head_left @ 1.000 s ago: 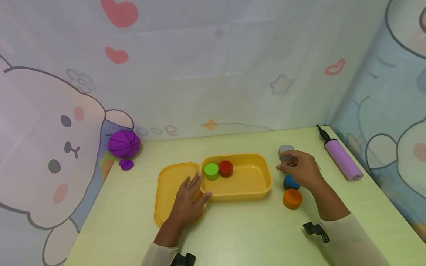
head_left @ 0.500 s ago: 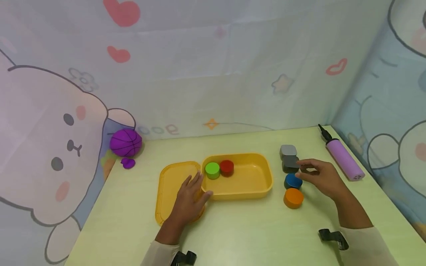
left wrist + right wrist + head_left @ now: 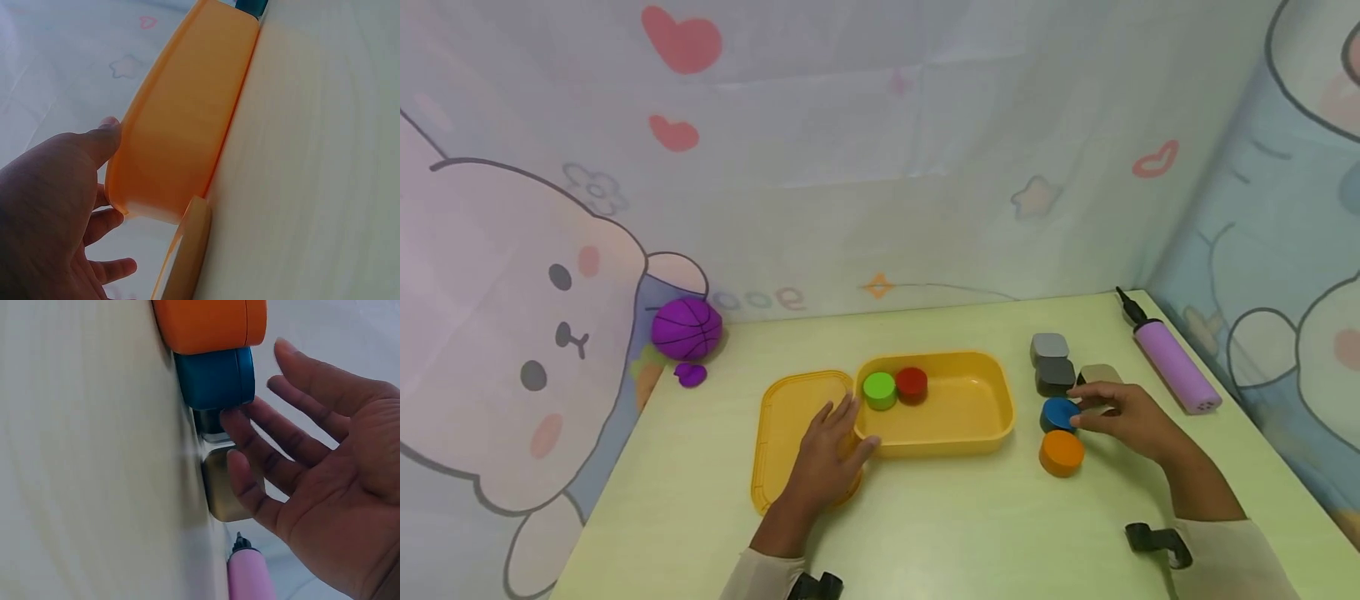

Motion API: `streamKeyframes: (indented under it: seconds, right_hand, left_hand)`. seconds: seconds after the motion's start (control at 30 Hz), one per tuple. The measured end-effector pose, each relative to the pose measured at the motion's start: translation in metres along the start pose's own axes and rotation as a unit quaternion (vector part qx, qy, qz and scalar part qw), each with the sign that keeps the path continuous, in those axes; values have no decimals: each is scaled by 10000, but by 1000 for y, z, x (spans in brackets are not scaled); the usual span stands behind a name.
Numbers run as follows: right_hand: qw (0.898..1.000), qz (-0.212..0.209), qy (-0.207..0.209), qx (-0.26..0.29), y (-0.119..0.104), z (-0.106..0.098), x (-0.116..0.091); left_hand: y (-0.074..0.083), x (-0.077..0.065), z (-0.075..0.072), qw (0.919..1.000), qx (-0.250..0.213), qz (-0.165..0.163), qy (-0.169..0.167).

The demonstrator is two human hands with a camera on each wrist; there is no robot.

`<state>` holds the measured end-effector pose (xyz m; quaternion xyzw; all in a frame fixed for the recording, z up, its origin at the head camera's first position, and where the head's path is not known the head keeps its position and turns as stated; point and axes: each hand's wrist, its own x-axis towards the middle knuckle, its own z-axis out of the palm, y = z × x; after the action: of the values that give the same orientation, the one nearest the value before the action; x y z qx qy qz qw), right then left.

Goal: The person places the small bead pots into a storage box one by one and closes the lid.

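Note:
My left hand (image 3: 827, 450) rests at the left end of a yellow plastic box (image 3: 955, 447), its thumb and fingers loosely spread at the rim. Inside the box sit a green round tin (image 3: 879, 390) and a red one. On the right, my right hand (image 3: 1131, 417) hovers with bent, spread fingers beside a small blue round tin (image 3: 1059, 414). In the right wrist view the thumb is clear of that blue tin (image 3: 215, 380), while a fingertip looks close to it; contact cannot be told. An orange round tin (image 3: 1062, 453) stands in front of the blue one.
A yellow lid (image 3: 790, 433) lies left of the box, partly under my left forearm. Behind the blue tin stand dark grey (image 3: 1055, 377), light grey (image 3: 1048, 347) and beige (image 3: 1100, 374) square tins. A purple hand pump (image 3: 1176, 365) lies far right; a purple ball (image 3: 687, 329) sits back left.
My right hand has drawn back from the grey tins and come rightward and nearer to the blue tin, uncovering the beige tin. My left hand has stayed in place.

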<state>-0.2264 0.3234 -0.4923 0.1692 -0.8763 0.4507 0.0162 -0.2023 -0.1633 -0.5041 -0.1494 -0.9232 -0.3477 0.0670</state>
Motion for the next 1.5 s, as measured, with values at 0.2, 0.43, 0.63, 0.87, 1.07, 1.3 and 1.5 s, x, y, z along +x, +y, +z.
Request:
streamKeyframes:
  seconds: [0.2, 0.43, 0.63, 0.87, 1.07, 1.3, 1.5]
  right_hand:
    - [9985, 388, -285, 250, 4, 1, 1]
    - [9971, 446, -426, 434, 13, 1, 0]
    - [9953, 91, -496, 829, 21, 2, -1]
    - [9957, 158, -476, 782, 25, 2, 0]
    - [9977, 159, -304, 592, 23, 1, 0]
    - [9968, 135, -278, 740, 24, 2, 0]
    - [9984, 103, -211, 515, 24, -1, 1]
  left_hand:
    - [-1, 0, 0, 10000, 6, -23, -46]
    - [0, 0, 1, 10000, -3, 50, -52]
    - [1, 0, 1, 9999, 9, -37, -99]
    - [2, 0, -1, 9998, 60, -82, -165]
    - [0, 0, 0, 9998, 137, -27, -127]
    - [-3, -1, 1, 9998, 161, 3, -64]
    - [-2, -1, 0, 9999, 74, 33, -63]
